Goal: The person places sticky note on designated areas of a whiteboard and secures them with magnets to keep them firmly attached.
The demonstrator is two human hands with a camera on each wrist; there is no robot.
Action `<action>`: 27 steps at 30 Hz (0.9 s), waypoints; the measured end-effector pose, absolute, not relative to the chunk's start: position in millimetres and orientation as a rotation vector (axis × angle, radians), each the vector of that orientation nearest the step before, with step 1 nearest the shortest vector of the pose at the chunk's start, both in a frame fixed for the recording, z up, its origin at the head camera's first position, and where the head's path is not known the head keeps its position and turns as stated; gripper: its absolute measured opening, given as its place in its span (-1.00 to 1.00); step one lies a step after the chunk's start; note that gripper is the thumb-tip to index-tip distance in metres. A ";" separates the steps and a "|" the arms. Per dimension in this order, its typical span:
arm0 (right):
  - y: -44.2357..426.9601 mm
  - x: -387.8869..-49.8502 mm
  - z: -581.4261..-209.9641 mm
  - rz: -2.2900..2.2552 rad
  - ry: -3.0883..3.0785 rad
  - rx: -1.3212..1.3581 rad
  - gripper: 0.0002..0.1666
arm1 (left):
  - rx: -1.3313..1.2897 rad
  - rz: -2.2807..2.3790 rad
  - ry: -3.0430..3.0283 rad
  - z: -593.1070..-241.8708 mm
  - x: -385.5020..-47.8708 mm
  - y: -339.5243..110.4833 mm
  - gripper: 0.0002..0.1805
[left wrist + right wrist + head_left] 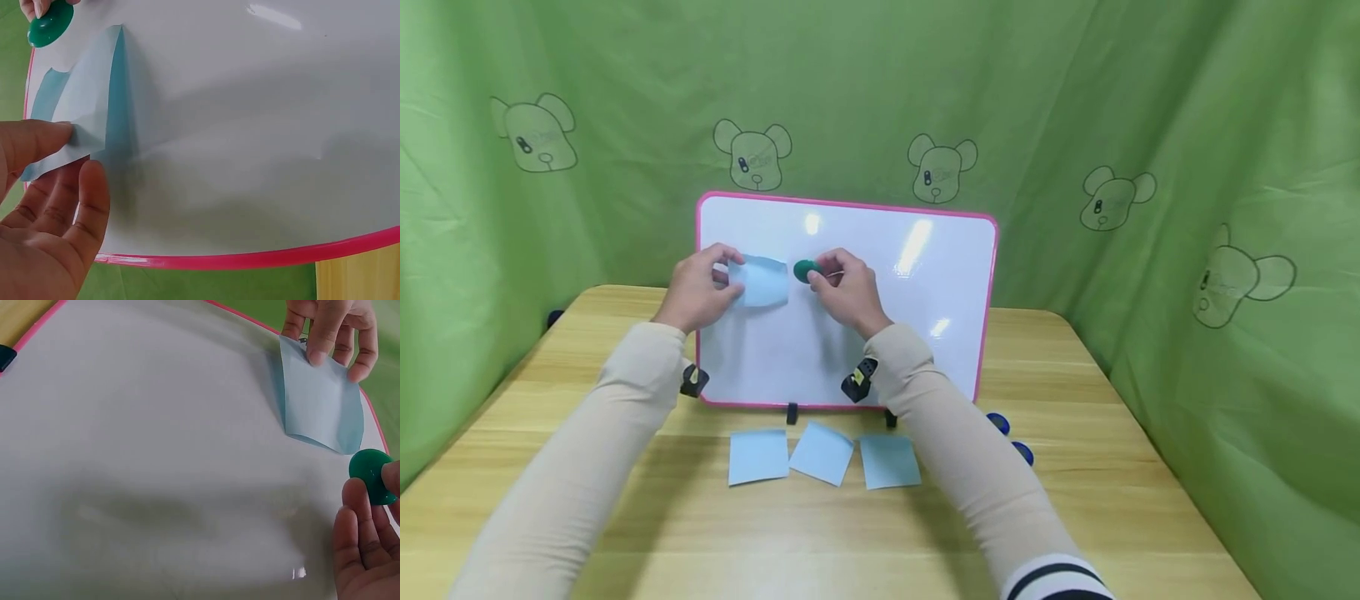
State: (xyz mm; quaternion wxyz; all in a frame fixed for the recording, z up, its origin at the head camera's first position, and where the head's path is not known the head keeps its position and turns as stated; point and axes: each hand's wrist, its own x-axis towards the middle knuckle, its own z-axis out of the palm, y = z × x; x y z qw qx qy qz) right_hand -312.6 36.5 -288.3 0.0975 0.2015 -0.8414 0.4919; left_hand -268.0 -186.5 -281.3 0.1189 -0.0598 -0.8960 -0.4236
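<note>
The left hand (698, 290) pinches the left edge of a light blue paper square (763, 282) in front of the upper left of a whiteboard (850, 358). In the left wrist view the paper (87, 94) bows outward between thumb (37, 140) and fingers. Just right of the paper, the right hand (850, 292) holds a round green magnet (807, 271) between thumb and fingers. The right wrist view shows the magnet (370, 475) beside the paper's corner (322, 400); whether they touch, I cannot tell.
Three blue paper squares (758, 457) lie in a row on the wooden table (760, 542) before the board. Two blue round magnets (1022, 453) lie to the right, near the right forearm. Small black feet (792, 413) stand under the pink-framed board. Green curtain (850, 83) surrounds the table.
</note>
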 end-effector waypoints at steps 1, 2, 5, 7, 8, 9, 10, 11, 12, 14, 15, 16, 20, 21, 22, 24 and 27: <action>35.8 -313.2 -288.6 1.456 -2.494 0.597 -0.82 | -0.173 -1.235 -2.623 -281.2 -268.1 -186.3 -0.63; 35.1 -313.3 -288.5 1.454 -2.496 0.597 -0.82 | -0.172 -1.228 -2.626 -281.3 -268.5 -186.3 -0.62; 33.0 -313.6 -287.6 1.448 -2.505 0.598 -0.83 | -0.162 -1.221 -2.634 -280.8 -268.9 -185.4 -0.61; 31.3 -313.9 -286.3 1.444 -2.505 0.598 -0.83 | -0.153 -1.215 -2.635 -280.1 -269.5 -185.1 -0.60; 30.3 -314.1 -285.6 1.443 -2.503 0.600 -0.83 | -0.148 -1.212 -2.634 -279.7 -269.8 -184.9 -0.59; 29.3 -314.1 -284.9 1.443 -2.502 0.601 -0.83 | -0.144 -1.209 -2.634 -279.2 -269.9 -184.7 -0.58; 28.2 -314.0 -284.1 1.443 -2.502 0.601 -0.83 | -0.143 -1.202 -2.635 -278.9 -269.9 -184.5 -0.57; 27.1 -314.4 -283.7 1.445 -2.499 0.602 -0.82 | -0.144 -1.193 -2.635 -278.8 -270.5 -184.6 -0.56; 25.8 -314.9 -283.5 1.447 -2.499 0.599 -0.82 | -0.145 -1.181 -2.634 -278.6 -270.8 -184.6 -0.54; 23.8 -315.5 -282.9 1.447 -2.501 0.596 -0.81 | -0.150 -1.158 -2.634 -278.1 -271.5 -184.0 -0.52; 22.8 -315.9 -282.8 1.446 -2.505 0.589 -0.81 | -0.153 -1.143 -2.635 -278.2 -272.1 -183.9 -0.50; 21.7 -316.1 -282.6 1.445 -2.505 0.586 -0.81 | -0.157 -1.132 -2.635 -278.2 -272.6 -183.6 -0.49; 17.8 -316.4 -281.0 1.423 -2.499 0.594 -0.81 | -0.164 -1.098 -2.629 -278.2 -274.0 -181.9 -0.48; 16.7 -316.7 -280.5 1.416 -2.495 0.602 -0.81 | -0.165 -1.093 -2.626 -277.9 -274.1 -181.3 -0.48; 15.6 -316.6 -279.7 1.409 -2.493 0.609 -0.80 | -0.168 -1.088 -2.622 -277.7 -274.1 -180.7 -0.48; 13.5 -316.8 -278.6 1.399 -2.492 0.615 -0.80 | -0.168 -1.076 -2.613 -277.3 -274.6 -180.0 -0.49; 10.8 -317.6 -277.1 1.386 -2.493 0.614 -0.80 | -0.168 -1.074 -2.601 -276.6 -275.0 -178.8 -0.49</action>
